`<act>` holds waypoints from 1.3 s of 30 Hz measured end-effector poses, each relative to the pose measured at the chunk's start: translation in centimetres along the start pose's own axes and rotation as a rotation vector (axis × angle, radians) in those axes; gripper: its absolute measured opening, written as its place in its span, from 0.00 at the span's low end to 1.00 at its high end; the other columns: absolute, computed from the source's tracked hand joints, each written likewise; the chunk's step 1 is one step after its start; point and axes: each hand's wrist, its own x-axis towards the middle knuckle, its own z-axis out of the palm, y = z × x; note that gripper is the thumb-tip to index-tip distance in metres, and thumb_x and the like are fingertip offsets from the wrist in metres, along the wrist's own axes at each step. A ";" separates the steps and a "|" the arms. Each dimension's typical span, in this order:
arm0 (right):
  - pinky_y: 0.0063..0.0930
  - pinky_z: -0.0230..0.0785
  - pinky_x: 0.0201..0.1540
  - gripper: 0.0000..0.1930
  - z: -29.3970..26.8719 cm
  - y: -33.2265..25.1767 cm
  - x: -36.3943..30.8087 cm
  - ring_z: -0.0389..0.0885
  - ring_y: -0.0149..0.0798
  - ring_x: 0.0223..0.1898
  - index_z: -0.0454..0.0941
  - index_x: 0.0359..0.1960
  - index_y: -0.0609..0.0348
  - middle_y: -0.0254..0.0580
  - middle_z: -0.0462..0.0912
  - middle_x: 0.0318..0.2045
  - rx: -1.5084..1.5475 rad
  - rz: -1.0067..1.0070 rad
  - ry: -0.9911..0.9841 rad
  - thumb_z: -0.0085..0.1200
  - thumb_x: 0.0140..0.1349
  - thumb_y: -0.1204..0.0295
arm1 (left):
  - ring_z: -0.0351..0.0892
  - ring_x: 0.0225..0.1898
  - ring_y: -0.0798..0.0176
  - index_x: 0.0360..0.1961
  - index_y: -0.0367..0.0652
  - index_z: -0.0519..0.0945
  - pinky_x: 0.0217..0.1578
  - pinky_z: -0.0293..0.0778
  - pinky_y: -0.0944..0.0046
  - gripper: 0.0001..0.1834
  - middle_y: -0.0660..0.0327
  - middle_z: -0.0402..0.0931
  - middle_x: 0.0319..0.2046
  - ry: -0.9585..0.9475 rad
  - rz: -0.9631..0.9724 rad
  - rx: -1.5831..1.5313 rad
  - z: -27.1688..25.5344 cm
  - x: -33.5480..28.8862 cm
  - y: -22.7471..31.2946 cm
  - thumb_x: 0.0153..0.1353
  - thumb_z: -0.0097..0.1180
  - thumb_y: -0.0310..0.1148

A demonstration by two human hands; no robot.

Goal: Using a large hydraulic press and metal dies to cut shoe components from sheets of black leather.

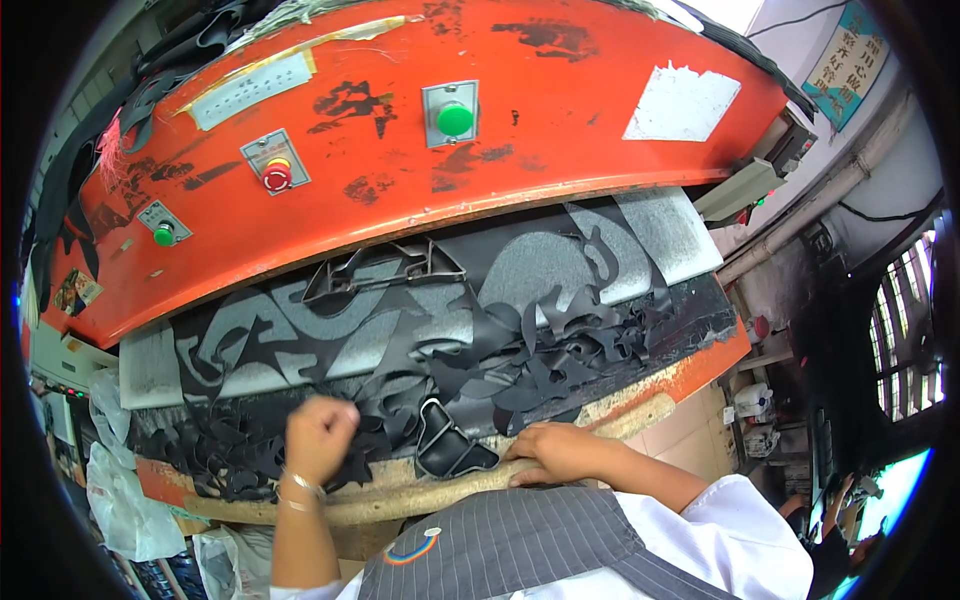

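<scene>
My left hand [320,437] is raised over a heap of black scraps, its fingers curled into a fist. Whatever the fist may hold is hidden. At the front edge of the press bed, my right hand [560,452] lies on the wooden rail [400,508] with its fingers stretched out. Its fingertips are close to a black-rimmed metal cutting die [452,445]; whether they touch it I cannot tell. Farther back, a second cutting die [385,275] sits on black sheet material [500,240] with curved shapes cut out of it, showing the grey pad [655,235] underneath.
An orange press head [400,170] spans the far side, low over the bed. It carries two green buttons [456,120] and a red stop button [277,175]. Tangled black offcuts [570,350] cover the bed's near strip. Plastic bags [130,500] hang at the left.
</scene>
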 end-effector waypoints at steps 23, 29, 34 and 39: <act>0.38 0.72 0.44 0.22 -8.2 2.9 10.1 0.81 0.47 0.41 0.76 0.45 0.64 0.49 0.81 0.37 0.378 -0.299 -0.117 0.57 0.62 0.55 | 0.76 0.45 0.66 0.42 0.35 0.73 0.46 0.71 0.68 0.14 0.57 0.77 0.41 0.330 0.069 -0.393 3.4 17.2 -5.8 0.52 0.54 0.17; 0.37 0.72 0.43 0.27 -6.0 1.3 9.8 0.81 0.47 0.39 0.74 0.50 0.68 0.52 0.82 0.38 0.452 -0.282 -0.204 0.59 0.60 0.55 | 0.72 0.40 0.68 0.41 0.35 0.76 0.45 0.68 0.70 0.15 0.62 0.70 0.38 0.399 0.140 -0.106 2.0 10.9 -0.5 0.50 0.53 0.15; 0.40 0.53 0.66 0.55 -7.3 -1.3 9.7 0.55 0.58 0.67 0.40 0.69 0.72 0.69 0.55 0.64 0.555 -0.217 -0.062 0.60 0.56 0.44 | 0.72 0.47 0.68 0.47 0.37 0.71 0.53 0.66 0.68 0.16 0.63 0.71 0.42 0.650 0.054 -0.628 1.5 6.8 4.3 0.57 0.53 0.14; 0.41 0.35 0.72 0.74 -8.8 -3.4 12.4 0.39 0.54 0.72 0.15 0.67 0.66 0.63 0.40 0.70 0.864 -0.452 0.643 0.70 0.44 0.45 | 0.70 0.43 0.65 0.42 0.40 0.71 0.48 0.68 0.66 0.18 0.59 0.67 0.42 0.697 0.375 -0.440 8.6 9.7 10.4 0.49 0.60 0.20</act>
